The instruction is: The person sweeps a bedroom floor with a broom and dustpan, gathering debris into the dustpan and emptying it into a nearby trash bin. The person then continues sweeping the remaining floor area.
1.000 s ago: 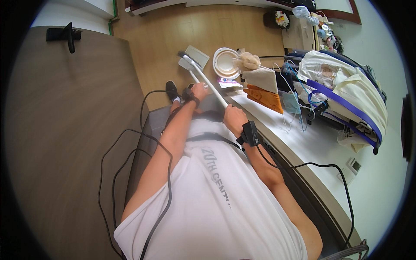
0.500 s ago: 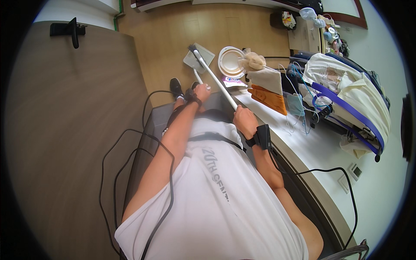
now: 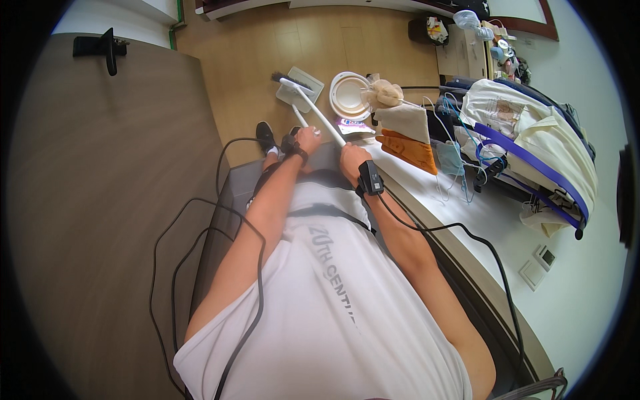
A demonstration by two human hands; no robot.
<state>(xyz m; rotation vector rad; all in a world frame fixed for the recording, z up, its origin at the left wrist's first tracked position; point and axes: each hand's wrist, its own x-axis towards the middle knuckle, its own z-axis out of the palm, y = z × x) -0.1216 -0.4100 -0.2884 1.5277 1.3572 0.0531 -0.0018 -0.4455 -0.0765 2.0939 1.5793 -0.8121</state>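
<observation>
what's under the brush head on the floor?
The brush head rests on a pale dustpan lying on the wooden floor. Whatever dirt sits on the pan under the bristles is hidden.

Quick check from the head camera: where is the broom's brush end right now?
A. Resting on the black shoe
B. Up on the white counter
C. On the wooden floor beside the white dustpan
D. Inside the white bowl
C: the broom, gripped by the right hand, reaches down to the wooden floor, its dark bristles right at the white dustpan, which the left hand holds by its handle.

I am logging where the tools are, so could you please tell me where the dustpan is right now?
In the head view, the white dustpan lies on the wooden floor at upper centre, just left of the round white plate, with the broom head over it.
</observation>
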